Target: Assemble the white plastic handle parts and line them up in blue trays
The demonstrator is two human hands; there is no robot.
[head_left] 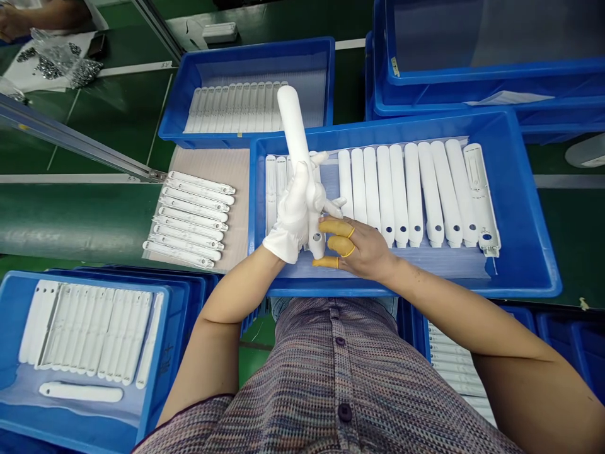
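one white piece in hand, a tray part filled and more pieces lying about

a long white piece (293,129) is held up over the big blue tray (411,291), tilted, its rounded end pointing away from the person. the gloved left hand (295,205) is wrapped around its middle in a firm grasp. the right hand (362,246), with yellow covers on some fingers, is bent against the near end, beside the small hole; whether it pinches that end or only steadies it, i cannot tell.

as for progress, the work looks midway. on the right of the tray a row of smooth-faced pieces (386,189) lies side by side, and at its far end one piece with its hollow face up (481,189). if that smooth row is the finished part, a good share seems done, but the pictures don't settle it. the held piece is not yet laid down. narrow pieces (270,189) stand at the tray's left, partly hidden by the glove.

what may be left: a batch of pieces (189,217) on the pale mat (239,221), just left of the tray, and a row (236,107) in the farther tray (329,82). which of these still await handling is unclear
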